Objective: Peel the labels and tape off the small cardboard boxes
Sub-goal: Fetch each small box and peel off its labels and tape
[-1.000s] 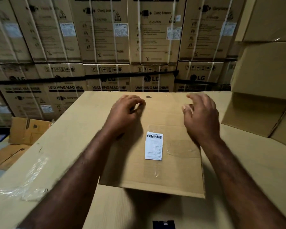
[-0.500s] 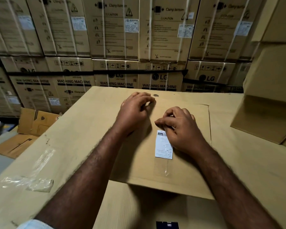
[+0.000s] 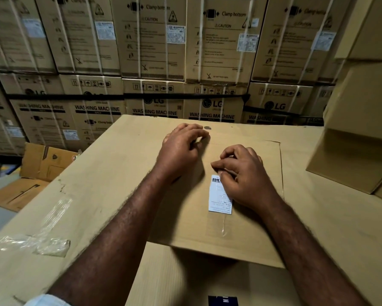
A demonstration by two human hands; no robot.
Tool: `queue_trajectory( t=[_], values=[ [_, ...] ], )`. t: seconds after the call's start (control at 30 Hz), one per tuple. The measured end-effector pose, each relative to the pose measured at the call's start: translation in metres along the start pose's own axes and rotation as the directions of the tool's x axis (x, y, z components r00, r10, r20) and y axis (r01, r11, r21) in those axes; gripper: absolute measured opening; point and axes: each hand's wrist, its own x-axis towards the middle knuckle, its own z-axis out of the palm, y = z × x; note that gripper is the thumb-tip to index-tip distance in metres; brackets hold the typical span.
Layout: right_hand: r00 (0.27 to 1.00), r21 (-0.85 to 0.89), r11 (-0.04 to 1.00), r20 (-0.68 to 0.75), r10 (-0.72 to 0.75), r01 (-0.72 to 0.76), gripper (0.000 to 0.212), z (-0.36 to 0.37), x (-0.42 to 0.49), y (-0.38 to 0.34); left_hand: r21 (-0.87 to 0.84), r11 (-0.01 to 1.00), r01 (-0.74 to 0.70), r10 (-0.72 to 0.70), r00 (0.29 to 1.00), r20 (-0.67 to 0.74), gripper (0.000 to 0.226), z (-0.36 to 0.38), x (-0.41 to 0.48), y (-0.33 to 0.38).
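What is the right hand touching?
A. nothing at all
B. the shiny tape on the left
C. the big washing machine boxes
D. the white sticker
D: the right hand has its curled fingertips at the top edge of the sticker.
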Motion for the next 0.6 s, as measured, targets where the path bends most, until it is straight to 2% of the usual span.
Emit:
queue_trajectory(
  t=[0.2, 0.4, 0.5, 0.6],
  values=[
    [1.000, 0.036, 0.999, -0.031, -0.003, 0.005, 0.020, -0.001, -0.002, 0.000, -0.008, 1.000, -0.011, 0.011, 1.000, 0.011, 0.027, -0.004, -0.003, 0.006],
    [0.998, 0.030, 0.998, 0.019, 0.054, -0.055, 0.014, -0.004, 0.003, -0.004, -0.016, 1.000, 0.006, -0.005, 0.999, 0.047, 0.033, -0.006, -0.002, 0.005],
    [0.994, -0.008, 0.995, 0.042, 0.103, -0.103, 0.008, -0.004, 0.008, -0.007, -0.081, 0.996, 0.039, -0.027, 0.989, 0.147, 0.042, -0.013, -0.004, 0.008],
    [0.990, -0.099, 0.988, 0.058, 0.126, -0.120, 0.008, -0.002, 0.012, -0.011, -0.106, 0.994, 0.023, 0.006, 0.964, 0.265, 0.035, -0.027, -0.006, 0.015]
  ],
)
